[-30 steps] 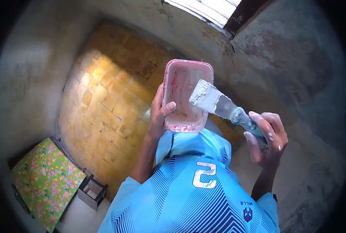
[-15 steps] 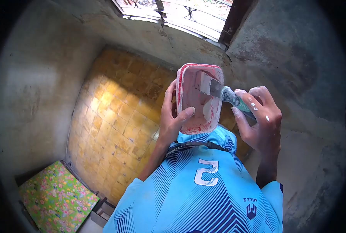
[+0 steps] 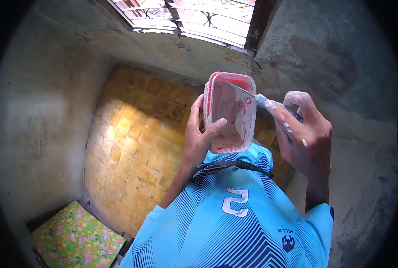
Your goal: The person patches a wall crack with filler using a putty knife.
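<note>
My left hand [image 3: 201,136] grips a red plastic tub [image 3: 231,146] by its left side, the thumb hooked over the rim. White paste coats the tub's walls and bottom, with red showing through in patches. In my right hand [image 3: 304,129] is a putty knife [image 3: 262,101], its handle held between thumb and fingers. The blade is seen nearly edge-on and reaches over the right rim into the upper part of the tub. White smears mark the fingers of my right hand.
A barred window [image 3: 194,18] opens in the stained wall [image 3: 324,58] ahead. Yellow tiles [image 3: 136,134] cover the floor, partly sunlit. At lower left stands something with a green flowered top [image 3: 78,236].
My right hand has turned the putty knife, so the blade that lay flat inside the tub now shows edge-on. The hand has shifted slightly right; my left hand still holds the tub.
</note>
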`<state>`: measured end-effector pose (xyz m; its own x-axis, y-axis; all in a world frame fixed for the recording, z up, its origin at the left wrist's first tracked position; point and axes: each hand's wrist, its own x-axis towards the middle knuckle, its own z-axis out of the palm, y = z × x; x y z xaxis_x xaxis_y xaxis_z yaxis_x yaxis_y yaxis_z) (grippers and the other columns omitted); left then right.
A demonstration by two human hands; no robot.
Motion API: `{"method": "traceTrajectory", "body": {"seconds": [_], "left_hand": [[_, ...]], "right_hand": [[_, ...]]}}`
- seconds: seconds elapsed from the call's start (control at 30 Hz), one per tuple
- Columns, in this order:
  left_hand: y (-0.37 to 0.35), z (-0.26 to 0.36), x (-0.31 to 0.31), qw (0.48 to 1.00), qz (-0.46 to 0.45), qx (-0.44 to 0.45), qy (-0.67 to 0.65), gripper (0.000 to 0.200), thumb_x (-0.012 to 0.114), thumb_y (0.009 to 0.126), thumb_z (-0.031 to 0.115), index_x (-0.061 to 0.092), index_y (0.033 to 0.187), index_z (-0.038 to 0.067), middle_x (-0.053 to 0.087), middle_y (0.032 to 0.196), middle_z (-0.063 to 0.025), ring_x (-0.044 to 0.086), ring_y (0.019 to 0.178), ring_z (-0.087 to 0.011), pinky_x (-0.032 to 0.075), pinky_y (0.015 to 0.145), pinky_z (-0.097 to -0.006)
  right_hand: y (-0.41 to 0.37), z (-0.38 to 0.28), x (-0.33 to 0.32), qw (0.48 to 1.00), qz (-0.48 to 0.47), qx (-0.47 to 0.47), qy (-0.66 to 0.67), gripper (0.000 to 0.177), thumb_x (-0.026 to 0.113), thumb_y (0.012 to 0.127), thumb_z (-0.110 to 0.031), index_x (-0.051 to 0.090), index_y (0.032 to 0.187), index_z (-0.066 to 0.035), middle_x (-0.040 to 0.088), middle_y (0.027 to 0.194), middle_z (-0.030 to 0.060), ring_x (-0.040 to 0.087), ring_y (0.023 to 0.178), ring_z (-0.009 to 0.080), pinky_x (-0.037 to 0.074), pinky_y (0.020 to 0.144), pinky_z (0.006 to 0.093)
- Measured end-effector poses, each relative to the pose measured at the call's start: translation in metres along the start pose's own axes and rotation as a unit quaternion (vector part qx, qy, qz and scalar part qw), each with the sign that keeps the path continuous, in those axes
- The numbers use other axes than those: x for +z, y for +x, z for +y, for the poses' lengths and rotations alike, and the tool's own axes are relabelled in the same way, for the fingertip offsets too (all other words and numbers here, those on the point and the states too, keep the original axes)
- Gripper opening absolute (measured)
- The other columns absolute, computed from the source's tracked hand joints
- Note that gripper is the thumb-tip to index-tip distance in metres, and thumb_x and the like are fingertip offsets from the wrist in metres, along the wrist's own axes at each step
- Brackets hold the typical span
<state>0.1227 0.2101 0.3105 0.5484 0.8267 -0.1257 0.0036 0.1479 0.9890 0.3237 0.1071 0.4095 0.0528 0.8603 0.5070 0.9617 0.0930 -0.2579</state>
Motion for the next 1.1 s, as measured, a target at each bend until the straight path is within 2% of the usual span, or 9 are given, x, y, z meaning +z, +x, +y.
{"method": "traceTrajectory", "body": {"seconds": [0.13,0.17,0.27,0.47,0.57,0.67,1.1], "left_hand": [[0.007,0.003,-0.004,0.999,-0.025,-0.027,-0.027,0.088,0.071,0.079,0.036,0.029,0.144,-0.006,0.046,0.135,-0.0254,0.050,0.125,-0.0315,0.042,0.104,-0.0407],[0.008,0.005,-0.004,0.999,-0.025,-0.024,-0.015,0.088,0.071,0.079,0.036,0.030,0.144,-0.007,0.047,0.134,-0.0251,0.051,0.124,-0.0312,0.042,0.104,-0.0403],[0.009,0.006,-0.007,0.999,-0.036,-0.020,0.002,0.088,0.073,0.077,0.036,0.032,0.143,-0.007,0.048,0.133,-0.0246,0.051,0.123,-0.0300,0.043,0.103,-0.0398],[0.010,0.001,-0.013,0.997,-0.069,-0.023,0.014,0.089,0.074,0.076,0.036,0.033,0.142,-0.007,0.050,0.130,-0.0245,0.052,0.122,-0.0294,0.043,0.103,-0.0391],[0.010,0.001,-0.014,0.996,-0.075,-0.044,0.028,0.089,0.073,0.076,0.037,0.034,0.142,-0.007,0.050,0.130,-0.0249,0.053,0.121,-0.0298,0.043,0.102,-0.0391],[0.009,-0.006,-0.015,0.995,-0.067,-0.066,0.033,0.089,0.073,0.076,0.039,0.034,0.142,-0.007,0.050,0.130,-0.0257,0.054,0.121,-0.0303,0.044,0.102,-0.0396],[0.009,-0.004,-0.001,0.993,-0.026,-0.059,0.104,0.090,0.074,0.078,0.042,0.034,0.141,-0.008,0.049,0.132,-0.0274,0.053,0.122,-0.0318,0.044,0.101,-0.0409]], "right_hand": [[0.005,0.002,0.008,0.999,-0.020,-0.039,-0.029,0.029,0.072,0.070,0.001,0.074,0.098,-0.005,0.058,0.091,0.0087,0.065,0.075,0.0207,0.056,0.060,0.0314],[0.008,0.002,0.008,0.998,-0.039,-0.044,-0.023,0.035,0.075,0.071,0.006,0.073,0.104,-0.007,0.061,0.094,0.0129,0.067,0.077,0.0237,0.060,0.062,0.0321],[0.012,0.003,0.013,0.997,-0.042,-0.060,-0.019,0.035,0.075,0.071,0.006,0.073,0.104,-0.006,0.061,0.094,0.0138,0.068,0.078,0.0261,0.060,0.065,0.0339],[0.027,0.013,0.022,0.992,-0.092,-0.069,0.046,0.038,0.074,0.068,0.010,0.072,0.103,-0.003,0.063,0.096,0.0149,0.067,0.080,0.0280,0.058,0.068,0.0352],[0.035,0.024,0.023,0.983,-0.148,-0.054,0.098,0.040,0.073,0.066,0.010,0.071,0.103,-0.002,0.064,0.096,0.0150,0.067,0.081,0.0289,0.057,0.067,0.0362],[0.039,0.039,0.030,0.977,-0.151,-0.072,0.132,0.029,0.073,0.067,0.004,0.071,0.096,-0.002,0.062,0.086,0.0140,0.066,0.078,0.0292,0.055,0.069,0.0376],[0.045,0.042,0.028,0.978,-0.149,-0.088,0.118,0.030,0.079,0.064,-0.001,0.072,0.094,-0.003,0.062,0.088,0.0131,0.066,0.075,0.0276,0.056,0.066,0.0376]]}}
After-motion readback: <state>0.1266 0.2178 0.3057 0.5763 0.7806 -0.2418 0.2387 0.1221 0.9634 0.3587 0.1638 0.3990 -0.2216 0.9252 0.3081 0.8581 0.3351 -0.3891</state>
